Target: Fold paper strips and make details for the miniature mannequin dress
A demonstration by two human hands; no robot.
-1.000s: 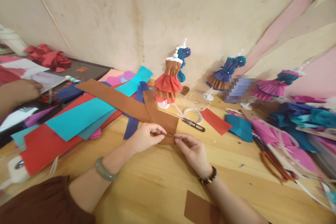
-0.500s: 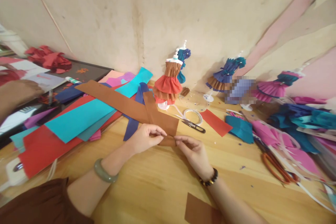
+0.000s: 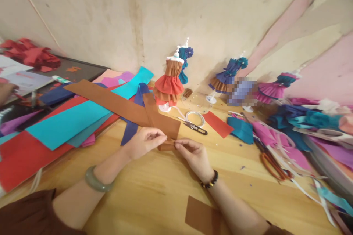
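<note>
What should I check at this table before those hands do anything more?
1. Right hand pinching the folded brown piece: ok, thumb and fingertips meet at its edge.
2. Left hand gripping it too: cannot tell; fingertips are at the edge, but contact is too small to see.
3. Black snips uncovered: ok, lying beyond the right hand.
4. Table free of scraps: not ok; purple bits lie to the right.
5. Red-skirted dress form upright: ok, standing beyond the hands.

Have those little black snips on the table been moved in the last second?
No. The black snips lie just in front of the white ring, as before; only the whole view has shifted.
</note>
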